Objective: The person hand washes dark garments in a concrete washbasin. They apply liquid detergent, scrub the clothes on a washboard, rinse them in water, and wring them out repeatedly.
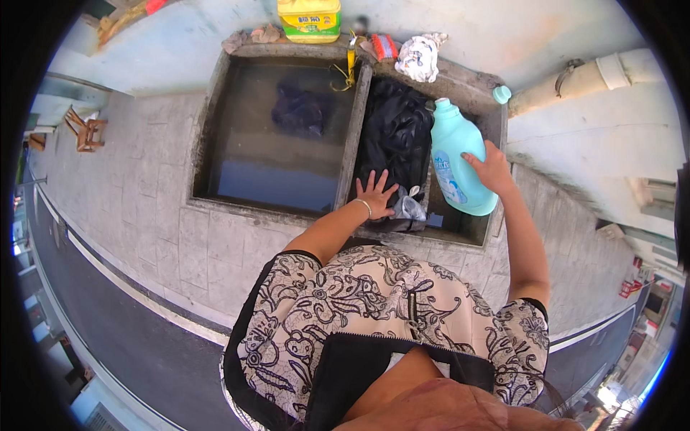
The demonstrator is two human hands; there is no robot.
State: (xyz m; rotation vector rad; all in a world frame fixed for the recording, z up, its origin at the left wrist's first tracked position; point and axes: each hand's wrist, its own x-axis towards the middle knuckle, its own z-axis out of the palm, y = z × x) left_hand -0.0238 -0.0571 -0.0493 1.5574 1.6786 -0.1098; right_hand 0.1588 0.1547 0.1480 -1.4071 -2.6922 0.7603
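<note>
Held in my right hand (489, 168) is a large turquoise plastic bottle (464, 159), tilted over the right basin with its uncapped neck toward the far left. Fingers spread, my left hand (376, 195) rests on a heap of wet black cloth (391, 129) lying in that basin. A grey-silver bunched piece of material (409, 207) sits just right of my left fingers. The matching turquoise cap (502, 95) stands on the far right corner of the concrete sink (358, 137). Whether liquid leaves the bottle I cannot tell.
The left basin holds water (275, 172) with dark cloth (299, 108) in it. Along the back ledge are a yellow-green jug (310, 21), a red packet (384, 47) and a white printed bag (420, 56). A yellow strap (351, 64) hangs near the divider. A pipe (571, 81) runs at right.
</note>
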